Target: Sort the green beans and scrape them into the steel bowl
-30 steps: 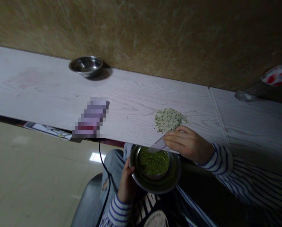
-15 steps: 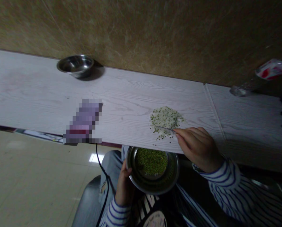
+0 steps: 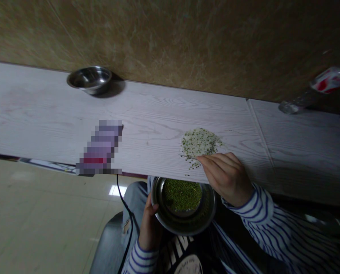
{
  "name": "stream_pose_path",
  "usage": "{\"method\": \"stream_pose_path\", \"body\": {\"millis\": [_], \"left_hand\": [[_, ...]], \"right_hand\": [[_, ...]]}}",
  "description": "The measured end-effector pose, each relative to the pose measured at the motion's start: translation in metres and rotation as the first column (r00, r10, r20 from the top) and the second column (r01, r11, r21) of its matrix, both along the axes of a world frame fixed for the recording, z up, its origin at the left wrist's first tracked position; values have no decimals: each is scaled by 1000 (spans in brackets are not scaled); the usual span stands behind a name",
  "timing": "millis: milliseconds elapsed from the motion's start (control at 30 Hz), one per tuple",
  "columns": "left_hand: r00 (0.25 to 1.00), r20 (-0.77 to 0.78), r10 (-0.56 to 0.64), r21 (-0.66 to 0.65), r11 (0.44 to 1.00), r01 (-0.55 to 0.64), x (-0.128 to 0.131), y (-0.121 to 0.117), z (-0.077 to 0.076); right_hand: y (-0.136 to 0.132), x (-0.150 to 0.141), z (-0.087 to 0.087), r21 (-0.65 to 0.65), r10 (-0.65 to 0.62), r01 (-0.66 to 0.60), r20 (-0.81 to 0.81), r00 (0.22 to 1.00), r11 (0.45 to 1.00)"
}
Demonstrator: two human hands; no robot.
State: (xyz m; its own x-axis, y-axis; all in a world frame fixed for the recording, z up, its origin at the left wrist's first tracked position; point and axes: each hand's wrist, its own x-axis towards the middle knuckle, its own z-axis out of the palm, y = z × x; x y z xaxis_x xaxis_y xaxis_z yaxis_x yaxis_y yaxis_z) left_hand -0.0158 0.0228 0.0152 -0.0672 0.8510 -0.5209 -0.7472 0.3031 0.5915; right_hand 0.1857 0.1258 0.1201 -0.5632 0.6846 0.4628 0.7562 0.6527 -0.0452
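Note:
My left hand (image 3: 149, 224) grips the left rim of a steel bowl (image 3: 184, 227), thumb over the edge. The bowl sits below the front edge of the table, over my lap, with green mung beans (image 3: 183, 194) inside. My right hand (image 3: 225, 176) is closed on slim metal tweezers (image 3: 189, 156), mostly hidden by the fingers. Their tip is at the near edge of a pile of white rice grains (image 3: 200, 141) mixed with green beans. A few loose beans lie between the pile and the table's edge.
A second steel bowl (image 3: 91, 85) stands by the wall. A phone-like slab (image 3: 101, 146), pixelated, lies near the front edge, with a black cable (image 3: 129, 213) hanging below. On the right a plastic bottle (image 3: 315, 89) lies along the wall on the pale wooden table (image 3: 147, 114).
My right hand has moved left with the tweezers, along the near side of the pile. My left hand and the bowl it grips stay nearly in place.

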Motion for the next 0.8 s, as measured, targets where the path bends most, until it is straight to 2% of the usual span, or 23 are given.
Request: {"method": "stream_pose_path", "body": {"millis": [167, 300, 400, 600, 800], "left_hand": [[1000, 14, 8, 8, 1000, -8, 0, 1, 0], [1000, 5, 3, -12, 1000, -2, 0, 4, 0], [1000, -8, 7, -29, 1000, -7, 0, 5, 0], [1000, -14, 19, -21, 1000, -19, 3, 5, -1], [999, -35, 7, -50, 999, -8, 4, 5, -1]], "right_hand": [[-7, 11, -1, -12, 14, -14, -22, 1000, 1000], [-11, 20, -2, 29, -28, 28, -24, 999, 999], [-13, 20, -3, 57, -61, 62, -16, 998, 996], [-20, 19, -4, 42, -28, 29, -20, 999, 999], [-22, 21, -6, 71, -64, 66, -37, 997, 995]]}}
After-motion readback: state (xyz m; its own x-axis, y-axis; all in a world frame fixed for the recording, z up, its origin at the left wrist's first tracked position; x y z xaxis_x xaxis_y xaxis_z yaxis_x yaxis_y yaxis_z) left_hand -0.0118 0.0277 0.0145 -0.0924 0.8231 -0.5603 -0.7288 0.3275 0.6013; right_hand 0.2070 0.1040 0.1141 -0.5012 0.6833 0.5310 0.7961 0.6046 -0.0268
